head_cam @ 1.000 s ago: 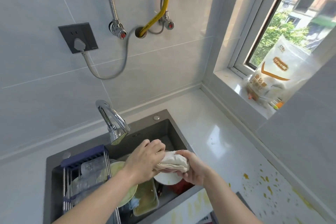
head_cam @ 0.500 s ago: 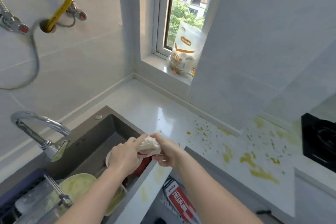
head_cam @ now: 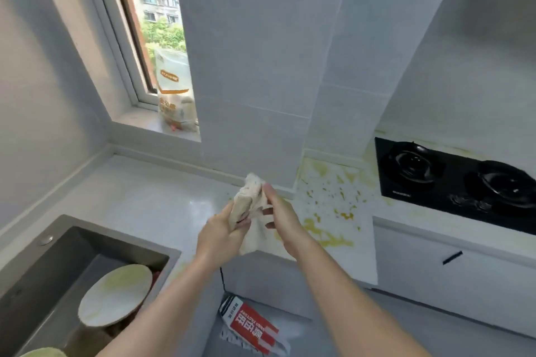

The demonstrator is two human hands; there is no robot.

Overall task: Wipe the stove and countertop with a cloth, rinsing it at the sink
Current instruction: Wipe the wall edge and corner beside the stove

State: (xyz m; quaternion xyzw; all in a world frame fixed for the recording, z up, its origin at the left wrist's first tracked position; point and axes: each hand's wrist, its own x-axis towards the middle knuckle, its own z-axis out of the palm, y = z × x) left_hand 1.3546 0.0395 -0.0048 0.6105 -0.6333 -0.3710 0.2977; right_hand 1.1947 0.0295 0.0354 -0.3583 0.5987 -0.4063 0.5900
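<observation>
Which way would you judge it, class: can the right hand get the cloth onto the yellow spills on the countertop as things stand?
Probably yes. The right hand holds the cloth with the left hand, in the air just beside the yellow spills, and nothing stands between them on the countertop.

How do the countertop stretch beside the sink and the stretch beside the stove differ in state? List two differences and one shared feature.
1. The countertop stretch beside the sink looks clean and glossy; the stretch beside the stove is covered in yellow splatter.
2. The cloth, held in both hands, hangs above the edge between them, touching neither.
Shared: both are the same white surface, backed by pale wall tiles.
</observation>
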